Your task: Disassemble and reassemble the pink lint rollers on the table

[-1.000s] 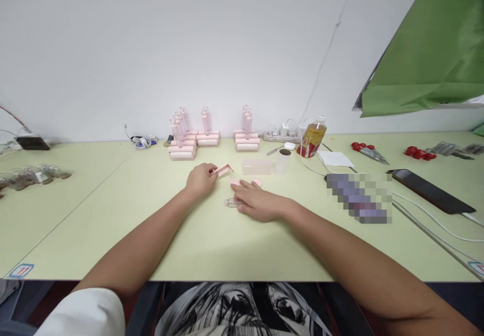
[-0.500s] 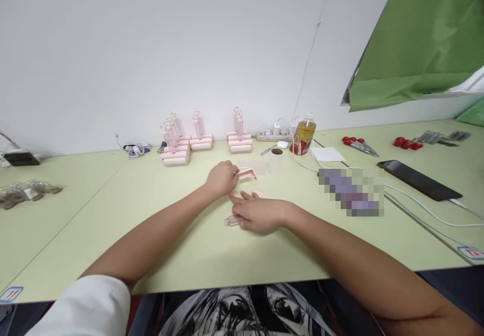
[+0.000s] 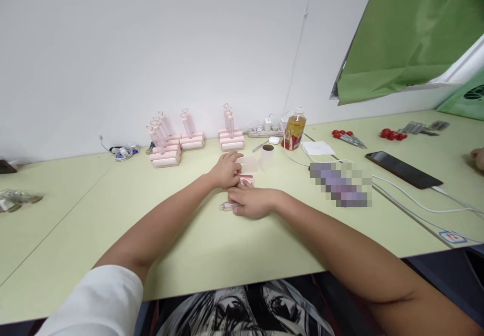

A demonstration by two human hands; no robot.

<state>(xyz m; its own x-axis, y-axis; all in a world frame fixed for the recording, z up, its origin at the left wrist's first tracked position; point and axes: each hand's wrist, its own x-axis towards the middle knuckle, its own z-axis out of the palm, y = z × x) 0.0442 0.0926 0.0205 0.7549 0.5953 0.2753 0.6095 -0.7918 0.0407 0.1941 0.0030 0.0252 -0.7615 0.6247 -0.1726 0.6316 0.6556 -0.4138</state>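
Left hand (image 3: 226,171) grips the left end of a small pink case (image 3: 247,179), fingers bent and close together, thumb side hidden. Right hand (image 3: 254,202) is palm down just nearer the person, its fingertips at the case's near side; whether it grips anything, cannot tell. Case sits between the two hands, partly covered by fingers. Clear tube (image 3: 227,206) lies on the table (image 3: 181,245), one end sticking out left from under the right hand. Just beyond the case, a frosted plastic sleeve (image 3: 249,163) lies flat, with a white cylinder (image 3: 266,159), dark top, upright beside it. Along the wall, pink boxes (image 3: 165,162) lie in three groups, with slim pink tubes (image 3: 185,122) standing by them. Farther right: a drink bottle (image 3: 295,130) upright near a power strip (image 3: 260,133), white paper (image 3: 317,148), a pixelated item (image 3: 338,185), a black phone (image 3: 404,170) with cable plugged in, and red-ended tools (image 3: 348,138). Another person's hand (image 3: 479,158) shows at the far right edge, well apart.
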